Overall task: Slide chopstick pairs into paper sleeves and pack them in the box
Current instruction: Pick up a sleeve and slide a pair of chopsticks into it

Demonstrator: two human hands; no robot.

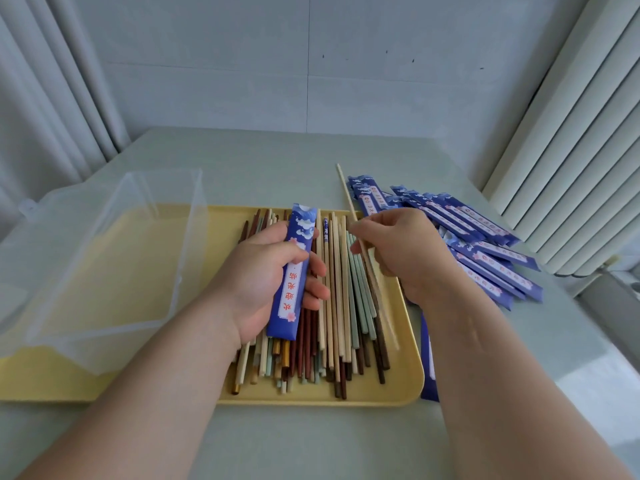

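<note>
My left hand [263, 271] grips a blue printed paper sleeve [294, 268]; my right hand [408, 251] pinches a pale wooden chopstick [346, 194] above the yellow plastic tray [311, 396]. The clear plastic box [156, 237] looks empty, so I judge packing not yet begun.

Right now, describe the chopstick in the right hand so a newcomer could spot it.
Find the yellow tray heaped with chopsticks. Above its right side the right hand pinches a pale chopstick. Unlike the rest lying flat, it is lifted, its tip reaching past the tray's far edge.
</note>
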